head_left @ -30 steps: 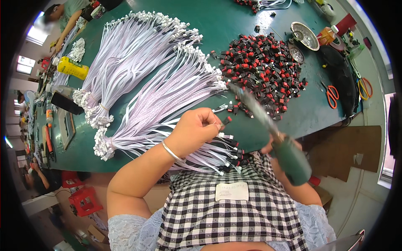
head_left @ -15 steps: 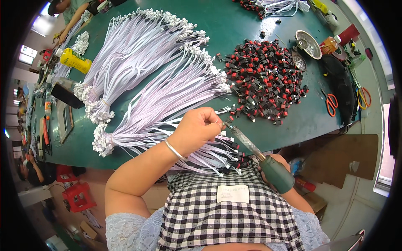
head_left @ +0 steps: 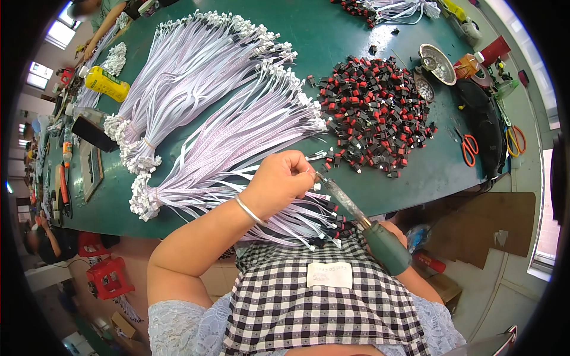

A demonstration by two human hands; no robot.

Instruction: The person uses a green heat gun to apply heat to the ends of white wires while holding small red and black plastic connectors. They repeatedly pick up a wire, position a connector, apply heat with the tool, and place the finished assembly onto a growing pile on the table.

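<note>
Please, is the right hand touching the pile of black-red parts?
Apart: the head view shows green tabletop between the right hand and the parts pile.

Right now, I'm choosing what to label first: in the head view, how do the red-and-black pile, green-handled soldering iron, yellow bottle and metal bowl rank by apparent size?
1. Red-and-black pile
2. Green-handled soldering iron
3. Yellow bottle and metal bowl: too alike to rank.

On the green bench (head_left: 332,44), can see bundles of white cables (head_left: 237,139) at left, one heap of black-red parts (head_left: 380,113) toward right, and, farther right, metal bowl (head_left: 437,64) and orange-handled scissors (head_left: 469,149).
</note>
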